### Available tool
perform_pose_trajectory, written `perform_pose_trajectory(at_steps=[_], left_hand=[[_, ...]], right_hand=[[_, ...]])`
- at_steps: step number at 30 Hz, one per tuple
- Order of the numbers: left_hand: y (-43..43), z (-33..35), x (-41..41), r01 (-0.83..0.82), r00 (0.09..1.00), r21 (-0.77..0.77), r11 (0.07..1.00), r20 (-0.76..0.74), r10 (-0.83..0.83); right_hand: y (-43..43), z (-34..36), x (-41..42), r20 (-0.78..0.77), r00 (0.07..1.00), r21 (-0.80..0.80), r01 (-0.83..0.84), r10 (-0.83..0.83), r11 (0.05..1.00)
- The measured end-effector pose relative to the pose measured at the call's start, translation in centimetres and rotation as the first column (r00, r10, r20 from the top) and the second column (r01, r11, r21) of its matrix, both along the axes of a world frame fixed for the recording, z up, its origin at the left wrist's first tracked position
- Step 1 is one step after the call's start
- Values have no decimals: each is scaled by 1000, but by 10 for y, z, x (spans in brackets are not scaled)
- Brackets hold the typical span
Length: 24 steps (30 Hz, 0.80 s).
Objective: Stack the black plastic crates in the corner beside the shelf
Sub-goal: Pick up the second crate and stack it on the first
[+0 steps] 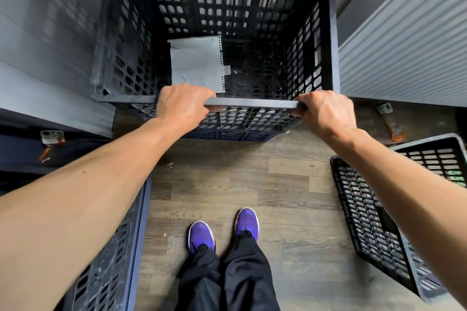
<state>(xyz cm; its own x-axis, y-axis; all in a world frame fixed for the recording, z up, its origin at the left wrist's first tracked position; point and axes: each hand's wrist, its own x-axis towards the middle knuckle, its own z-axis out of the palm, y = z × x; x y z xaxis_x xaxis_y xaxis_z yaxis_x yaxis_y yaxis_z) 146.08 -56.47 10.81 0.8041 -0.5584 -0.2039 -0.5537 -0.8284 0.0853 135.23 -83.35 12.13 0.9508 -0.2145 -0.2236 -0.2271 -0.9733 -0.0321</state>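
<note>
A black plastic crate (252, 103) fills the upper centre of the frame, open side up, its perforated walls seen from above. It stands in a corner between a grey wall (50, 45) at upper left and a white ribbed panel (404, 45) at upper right. Its far corners are cut off by the top edge. Below its near wall shows a bluish-black strip of a lower crate (227, 135). Whether the upper one is fully seated on it cannot be told.

The wood-look floor (252, 184) takes up the lower centre. At right a second black crate (366, 222) lies tilted on the floor, crossed by the right forearm and cut off by the frame edge. At lower left a third crate (108, 272) with a blue rim is mostly hidden behind the left forearm.

Black trousers (227, 280) and purple shoes (202, 235) show at bottom centre.

The left hand (182, 106) grips the near rim left of its middle, fingers curled over into the crate and thumb under the rim. The right hand (326, 113) grips the same rim at its near right corner, its fingertips hidden behind the edge.

A grey sheet of paper (197, 63) lies inside the crate, its near edge hidden by the left hand. A small orange-handled tool (391, 121) lies on the floor at right, too blurred to name. A small grey object (51, 136) at left is equally unclear.
</note>
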Motion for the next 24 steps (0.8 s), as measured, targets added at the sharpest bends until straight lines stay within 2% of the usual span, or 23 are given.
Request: perform_pose_trajectory(at_steps=[6,13,16,19,24], left_hand=[[1,-6,-7,-3,1000,-2,1000,-5,3],[2,-12,-5,35,998,9,999,53,-35],[-1,-8,-7,0,1000,-13,1000,14,0],[-1,-5,-9,-30,998,-53,998,-58,27],[15,-9,-10,37,994,-186,982,-90,-55]], right_hand=[[-6,-9,-6,-47,998,50,-28,30,998],[-9,-20,-11,-6,1000,34,-29,29,999],[-9,-18,-9,-26,999,37,-18,19,999],[-6,-12,-4,-123,992,45,8,-2,999],[19,-10,-4,-124,992,-136,13,-30,991]])
